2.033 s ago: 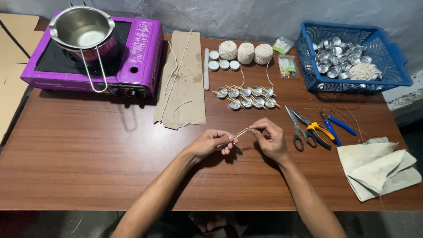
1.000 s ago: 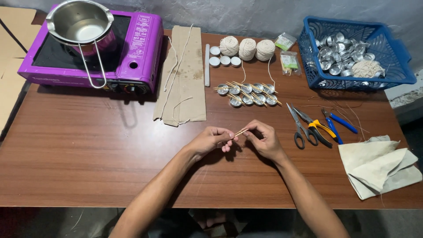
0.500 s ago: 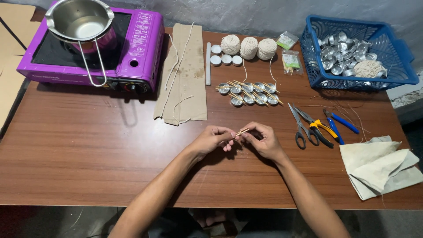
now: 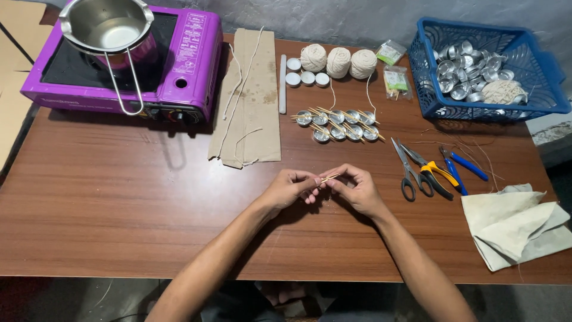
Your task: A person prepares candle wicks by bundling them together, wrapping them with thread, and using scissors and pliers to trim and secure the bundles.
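Fingertips of left hand and right hand pressed together, pinching thin wooden sticks between them above the brown table; whether a wick runs between the sticks, not discernible; best done with both pinches close to the sticks' ends, sticks kept parallel, wrists low; finished tin cups with sticks beyond; scissors and pliers near right.

Light: even, soft, moderately bright, from above.
Shadows: short, dark ones under the hands on the desk.
Glare: sheen on the steel pot.
Focus: sharp throughout.
Edges: slight wide-angle bowing.
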